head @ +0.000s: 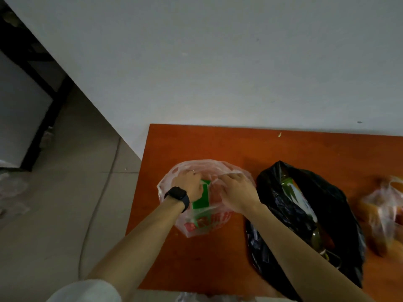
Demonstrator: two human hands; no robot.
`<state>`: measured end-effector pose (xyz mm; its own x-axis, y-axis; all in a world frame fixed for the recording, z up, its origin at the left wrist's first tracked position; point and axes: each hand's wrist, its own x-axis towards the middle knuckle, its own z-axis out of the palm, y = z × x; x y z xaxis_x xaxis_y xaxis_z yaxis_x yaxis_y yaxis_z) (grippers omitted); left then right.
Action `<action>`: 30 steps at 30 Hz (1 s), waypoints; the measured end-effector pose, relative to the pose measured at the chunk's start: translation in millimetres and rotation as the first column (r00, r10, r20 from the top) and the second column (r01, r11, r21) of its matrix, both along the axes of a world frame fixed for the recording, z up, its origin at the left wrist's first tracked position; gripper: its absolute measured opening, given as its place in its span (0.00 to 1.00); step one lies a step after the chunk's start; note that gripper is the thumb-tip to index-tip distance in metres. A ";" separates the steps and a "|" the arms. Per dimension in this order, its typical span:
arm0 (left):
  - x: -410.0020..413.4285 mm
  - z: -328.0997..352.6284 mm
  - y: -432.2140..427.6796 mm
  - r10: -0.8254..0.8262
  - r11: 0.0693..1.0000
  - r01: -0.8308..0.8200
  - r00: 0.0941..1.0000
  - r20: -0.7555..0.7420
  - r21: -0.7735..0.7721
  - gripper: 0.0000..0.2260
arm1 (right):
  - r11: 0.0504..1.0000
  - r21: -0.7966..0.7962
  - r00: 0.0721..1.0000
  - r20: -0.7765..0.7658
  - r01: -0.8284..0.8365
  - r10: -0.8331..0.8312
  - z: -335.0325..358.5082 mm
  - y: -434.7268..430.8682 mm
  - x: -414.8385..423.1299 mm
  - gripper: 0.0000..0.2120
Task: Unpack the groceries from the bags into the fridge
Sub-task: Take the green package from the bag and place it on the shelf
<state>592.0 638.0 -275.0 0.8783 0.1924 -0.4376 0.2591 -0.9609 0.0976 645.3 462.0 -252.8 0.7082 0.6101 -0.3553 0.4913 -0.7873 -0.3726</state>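
Both hands in thin pink plastic bag (197, 223) on orange wooden worktop (218, 144), left of black plastic bag (340, 205). Left hand (189, 185) fingers gripped green carton (201, 198); right hand (236, 194) fingers pinched bag rim.

Head camera looks steeply down, close over the orange table (218, 144).

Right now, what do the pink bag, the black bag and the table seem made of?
Pink bag: thin translucent plastic film; the green carton shows through. Black bag: opaque glossy plastic, crinkled with highlights. Table: smooth orange-brown surface, probably wood or laminate; no grain is clear.
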 end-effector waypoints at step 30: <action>31.3 10.9 25.5 0.232 0.853 -0.181 0.972 0.045 -0.489 0.21 | 0.893 -0.437 0.982 -0.186 -0.104 0.023 -100.7 29.2 28.7 0.50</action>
<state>623.3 663.5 -264.1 0.8851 0.1632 -0.4358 0.4107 -0.7144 0.5665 674.0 491.2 -353.4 0.5767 0.4022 -0.7111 0.5062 -0.8591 -0.0754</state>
